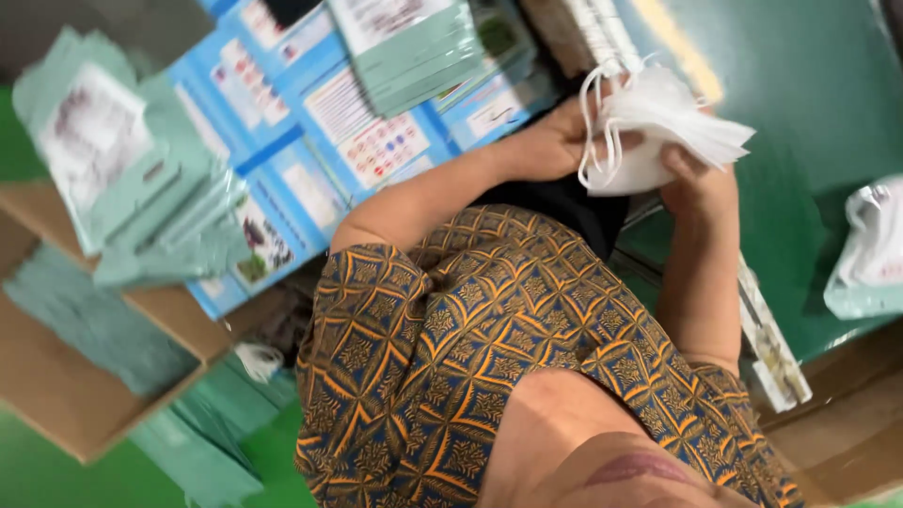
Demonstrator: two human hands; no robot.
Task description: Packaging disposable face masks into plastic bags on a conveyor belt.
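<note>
A stack of white masks is clamped between both hands at about one o'clock in the view. The left hand is closed on the stack's left end, its fingers wrapped under the ear loops, which hang in white curls at that end. The right hand is closed on the stack from below, with the fingertips pressed onto its lower edge. The stack's long axis runs from roughly ten o'clock to four o'clock; its fanned free end points toward three o'clock (the single layers can be made out there). The masks are held in the air above a green table, apart from it.

Both forearms are seen reaching up from a patterned blue and orange garment at six o'clock. At ten to eleven o'clock, blue boxes are laid side by side, with pale green pouches stacked on them at twelve o'clock. More green pouches are piled at nine o'clock over a cardboard box. At three o'clock, one filled pouch lies on the table.
</note>
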